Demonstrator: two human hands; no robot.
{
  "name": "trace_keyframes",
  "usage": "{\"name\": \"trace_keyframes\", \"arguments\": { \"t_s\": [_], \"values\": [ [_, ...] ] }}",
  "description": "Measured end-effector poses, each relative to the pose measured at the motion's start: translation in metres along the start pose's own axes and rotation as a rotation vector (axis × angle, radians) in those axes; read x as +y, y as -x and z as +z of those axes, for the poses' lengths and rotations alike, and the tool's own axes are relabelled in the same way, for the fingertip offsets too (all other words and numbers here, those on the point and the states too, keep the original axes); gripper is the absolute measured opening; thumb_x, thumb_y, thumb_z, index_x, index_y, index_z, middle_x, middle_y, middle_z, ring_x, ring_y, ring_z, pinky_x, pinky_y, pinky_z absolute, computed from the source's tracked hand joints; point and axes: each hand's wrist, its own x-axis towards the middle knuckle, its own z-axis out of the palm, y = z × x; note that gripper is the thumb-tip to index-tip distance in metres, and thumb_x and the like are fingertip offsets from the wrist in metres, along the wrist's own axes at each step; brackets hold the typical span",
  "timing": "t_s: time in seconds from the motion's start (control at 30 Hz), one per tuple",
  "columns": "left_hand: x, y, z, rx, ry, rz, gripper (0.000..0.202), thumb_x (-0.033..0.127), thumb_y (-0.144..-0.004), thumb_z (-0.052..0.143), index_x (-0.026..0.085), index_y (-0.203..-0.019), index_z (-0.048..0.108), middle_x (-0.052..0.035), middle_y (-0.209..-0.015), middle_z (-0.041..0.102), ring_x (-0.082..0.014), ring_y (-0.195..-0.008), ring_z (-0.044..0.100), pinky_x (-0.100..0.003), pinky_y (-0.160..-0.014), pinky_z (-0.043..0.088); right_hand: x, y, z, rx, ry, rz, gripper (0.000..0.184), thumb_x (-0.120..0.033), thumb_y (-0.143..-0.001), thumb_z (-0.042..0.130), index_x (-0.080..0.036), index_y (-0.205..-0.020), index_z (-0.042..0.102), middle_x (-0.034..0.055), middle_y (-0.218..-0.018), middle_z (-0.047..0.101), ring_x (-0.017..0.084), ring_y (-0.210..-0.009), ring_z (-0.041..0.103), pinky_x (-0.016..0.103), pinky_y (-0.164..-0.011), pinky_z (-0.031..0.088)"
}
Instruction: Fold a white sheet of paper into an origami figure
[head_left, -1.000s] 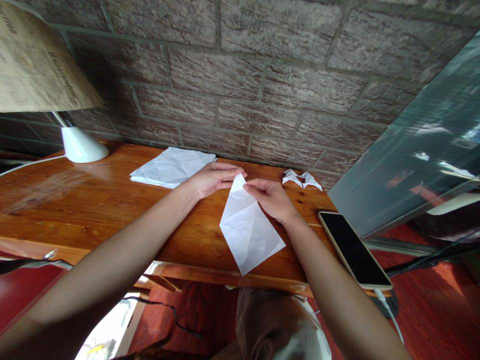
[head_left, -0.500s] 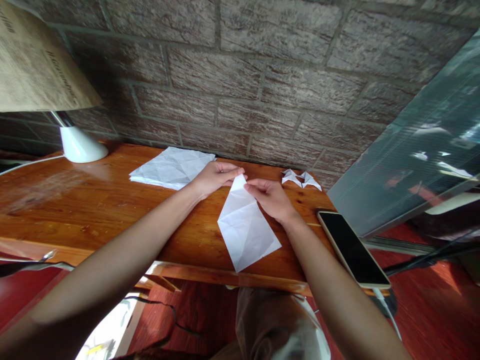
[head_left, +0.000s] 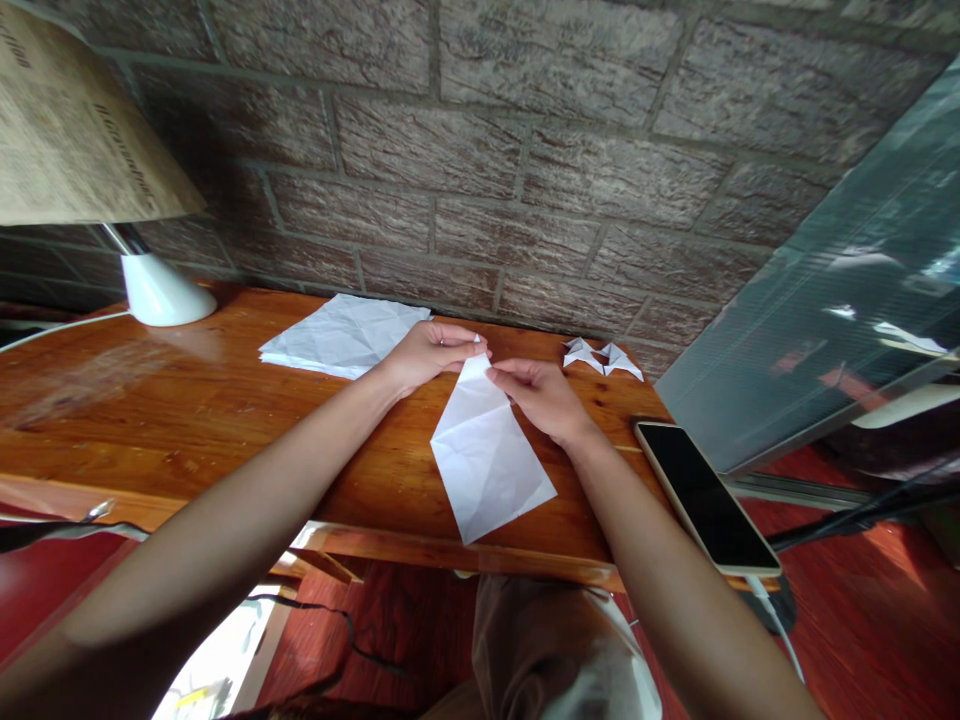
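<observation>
A creased sheet of white paper (head_left: pixel 491 455), partly folded, lies over the wooden desk with its narrow tip pointing to the wall. My left hand (head_left: pixel 431 357) pinches that tip between thumb and fingers from the left. From the right, my right hand (head_left: pixel 541 392) grips the paper's edge just below the tip, thumb on top. The fingers hide part of the fold near the tip. The wide lower end spreads toward the desk's front edge, its crease lines showing.
A stack of creased white sheets (head_left: pixel 341 335) lies behind my left forearm. Small folded paper pieces (head_left: pixel 604 358) stand at the back right. A phone (head_left: pixel 709 497) with a cable lies on the right edge. A lamp (head_left: pixel 166 290) stands at the left, before the brick wall (head_left: pixel 480 160).
The paper's lower end has swung slightly to the left. A small white point now shows above my left fingertips. Both hands keep nearly the same place.
</observation>
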Motion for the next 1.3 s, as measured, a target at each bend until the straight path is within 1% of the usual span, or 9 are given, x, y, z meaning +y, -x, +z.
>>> {"name": "trace_keyframes", "arguments": {
  "t_s": [0.23,0.47,0.57,0.73,0.83,1.0,1.13,1.2,1.3],
  "values": [
    [0.003,0.002,0.001,-0.032,-0.079,-0.003,0.046,0.045,-0.055,0.094,0.017,-0.089,0.081,-0.0086,-0.091,0.079,-0.0207,-0.086,0.072,-0.038,-0.090,0.056,0.002,-0.001,-0.002,0.045,0.007,-0.013,0.029,-0.045,-0.080,0.073,-0.018,-0.093,0.078,0.0048,-0.090,0.078,0.021,-0.088,0.070,0.033,-0.082,0.053],
    [-0.003,0.001,0.005,0.043,-0.081,0.055,0.044,0.045,-0.052,0.094,0.015,-0.082,0.080,-0.0059,-0.083,0.078,-0.0176,-0.074,0.070,-0.032,-0.076,0.055,-0.001,0.002,-0.001,0.020,-0.031,0.069,0.030,-0.042,-0.075,0.078,-0.018,-0.093,0.077,0.0031,-0.089,0.077,0.017,-0.077,0.067,0.029,-0.073,0.051],
    [-0.004,0.000,0.006,0.050,-0.036,0.049,0.044,0.045,-0.052,0.094,0.015,-0.081,0.079,-0.0054,-0.082,0.078,-0.0175,-0.073,0.070,-0.032,-0.076,0.056,-0.002,0.003,-0.001,-0.029,-0.043,0.109,0.033,-0.043,-0.073,0.080,-0.017,-0.093,0.077,0.0032,-0.089,0.077,0.016,-0.076,0.066,0.028,-0.072,0.050],
    [0.000,0.002,0.006,-0.041,0.088,-0.062,0.043,0.048,-0.066,0.088,0.013,-0.088,0.078,-0.0120,-0.090,0.079,-0.0216,-0.087,0.074,-0.034,-0.085,0.058,0.000,0.002,0.000,-0.072,-0.053,0.123,0.035,-0.044,-0.073,0.080,-0.017,-0.095,0.078,0.0042,-0.091,0.078,0.017,-0.078,0.067,0.028,-0.073,0.051],
    [0.002,0.002,0.007,-0.045,0.155,-0.098,0.035,0.043,-0.075,0.083,0.012,-0.090,0.077,-0.0140,-0.094,0.079,-0.0219,-0.088,0.075,-0.033,-0.085,0.059,0.000,0.001,-0.001,-0.070,-0.050,0.121,0.036,-0.044,-0.072,0.080,-0.016,-0.096,0.078,0.0044,-0.092,0.078,0.017,-0.079,0.067,0.028,-0.073,0.051],
    [0.001,0.001,0.009,-0.055,0.224,-0.128,0.025,0.031,-0.077,0.083,0.012,-0.091,0.077,-0.0127,-0.092,0.079,-0.0202,-0.086,0.075,-0.033,-0.084,0.059,-0.003,0.002,-0.001,-0.081,-0.044,0.117,0.039,-0.046,-0.070,0.081,-0.016,-0.096,0.078,0.0050,-0.093,0.078,0.017,-0.079,0.067,0.027,-0.072,0.051],
    [-0.007,-0.001,0.010,-0.002,0.177,-0.027,0.035,0.039,-0.068,0.088,0.013,-0.089,0.077,-0.0113,-0.090,0.079,-0.0211,-0.085,0.073,-0.035,-0.084,0.057,-0.003,0.002,0.000,-0.101,-0.056,0.116,0.040,-0.048,-0.069,0.083,-0.017,-0.094,0.078,0.0037,-0.092,0.078,0.016,-0.078,0.067,0.026,-0.070,0.052],
    [-0.010,-0.001,0.011,0.061,0.061,0.066,0.039,0.047,-0.067,0.086,0.014,-0.086,0.077,-0.0106,-0.089,0.079,-0.0213,-0.081,0.072,-0.033,-0.080,0.056,-0.003,0.002,0.001,-0.102,-0.044,0.128,0.039,-0.051,-0.071,0.081,-0.018,-0.092,0.078,0.0035,-0.089,0.077,0.015,-0.078,0.068,0.026,-0.071,0.053],
    [-0.012,-0.002,0.011,0.151,-0.185,0.229,0.039,0.052,-0.073,0.079,0.015,-0.083,0.076,-0.0097,-0.088,0.079,-0.0218,-0.081,0.071,-0.030,-0.076,0.053,-0.001,0.001,0.000,-0.072,-0.021,0.143,0.043,-0.058,-0.077,0.074,-0.016,-0.086,0.076,0.0052,-0.085,0.077,0.014,-0.076,0.068,0.026,-0.071,0.054]
  ]
}}
